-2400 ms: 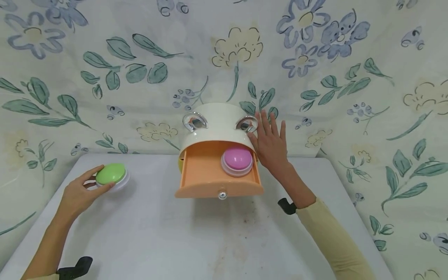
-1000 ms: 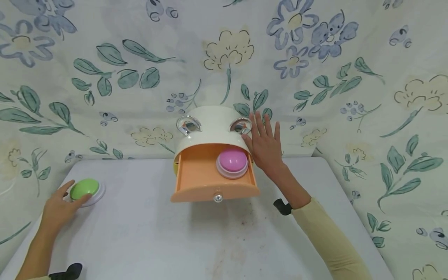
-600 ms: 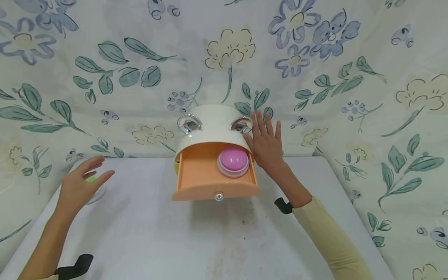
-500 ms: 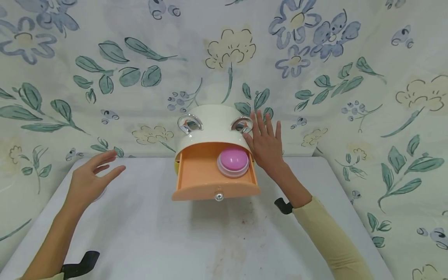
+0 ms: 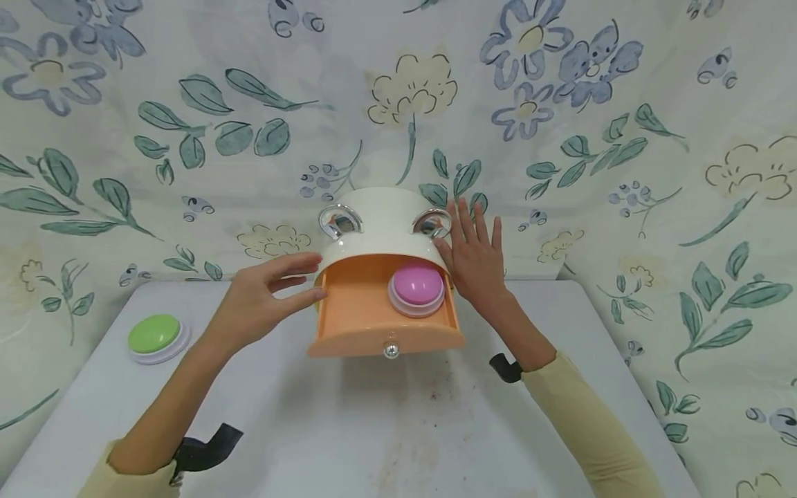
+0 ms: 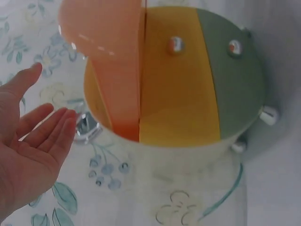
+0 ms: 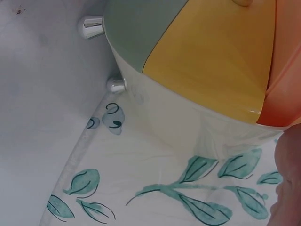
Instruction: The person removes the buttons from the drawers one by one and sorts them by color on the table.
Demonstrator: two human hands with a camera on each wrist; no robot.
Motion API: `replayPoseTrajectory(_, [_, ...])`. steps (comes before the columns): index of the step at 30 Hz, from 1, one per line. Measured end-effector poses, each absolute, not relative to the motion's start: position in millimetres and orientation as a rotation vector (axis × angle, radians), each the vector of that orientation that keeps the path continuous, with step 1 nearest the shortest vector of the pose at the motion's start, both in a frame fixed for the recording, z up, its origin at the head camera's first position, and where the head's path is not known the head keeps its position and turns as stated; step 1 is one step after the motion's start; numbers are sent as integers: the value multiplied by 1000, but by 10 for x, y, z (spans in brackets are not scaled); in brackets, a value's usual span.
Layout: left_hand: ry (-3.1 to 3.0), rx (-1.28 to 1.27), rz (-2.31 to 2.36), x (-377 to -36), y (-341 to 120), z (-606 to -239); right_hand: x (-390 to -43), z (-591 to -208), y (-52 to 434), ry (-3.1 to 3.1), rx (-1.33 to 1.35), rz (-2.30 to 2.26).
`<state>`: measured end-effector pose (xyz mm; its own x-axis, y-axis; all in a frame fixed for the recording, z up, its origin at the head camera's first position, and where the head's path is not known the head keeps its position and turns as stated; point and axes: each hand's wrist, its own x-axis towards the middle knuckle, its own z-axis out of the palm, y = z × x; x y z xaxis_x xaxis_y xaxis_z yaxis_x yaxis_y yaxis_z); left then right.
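A small rounded white cabinet (image 5: pixel 392 214) has its orange top drawer (image 5: pixel 355 304) pulled out. Inside that drawer, toward its right side, sits a pink dome-topped push button (image 5: pixel 417 285). My left hand (image 5: pixel 252 304) is at the cabinet's left side, thumb and fingers spread apart with nothing between them, fingertips at the drawer's left edge in the head view. My right hand (image 5: pixel 478 266) lies with straight fingers against the cabinet's right side. A green dome-topped push button (image 5: pixel 153 335) with a white base rests on the table, left of my left forearm.
Below the orange drawer, the left wrist view shows a shut yellow drawer (image 6: pixel 178 94) and a green drawer (image 6: pixel 237 89), both with silver knobs. Silver feet (image 6: pixel 269 114) hold the cabinet up. The white table (image 5: pixel 280 429) meets a floral cloth (image 5: pixel 249 173) behind it.
My left hand let go of the green push button after shifting it left on the table, then moved right to the cabinet's side. My right hand stayed at the cabinet.
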<state>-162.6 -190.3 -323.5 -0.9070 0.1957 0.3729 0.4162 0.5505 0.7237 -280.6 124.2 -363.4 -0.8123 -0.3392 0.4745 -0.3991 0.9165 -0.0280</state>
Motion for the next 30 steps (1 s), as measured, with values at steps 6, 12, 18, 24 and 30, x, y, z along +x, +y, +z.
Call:
replayPoseTrajectory(6, [-2643,-599,-1412,-1719,-1571,-3233,-2810,-3643,1249,-2589,531,147])
replayPoseTrajectory(12, [-2792,-656,-1410,-1813,-1364,-3251,-2804,-3640,1247,-2603,531,165])
replayPoseTrajectory(18, [-2830,-779,-1397,-1911,-1256,-3298,-2813,-3659,1249,-2579,544,182])
replayPoseTrajectory(24, [-2859,-898,-1344,-2010,-1196,-3320,-2819,-3654,1255,-2581,547,183])
replayPoseTrajectory(30, [-2898,-891,-1319,-2080,-1143,-3339,-2818,-3648,1255,-2593,544,186])
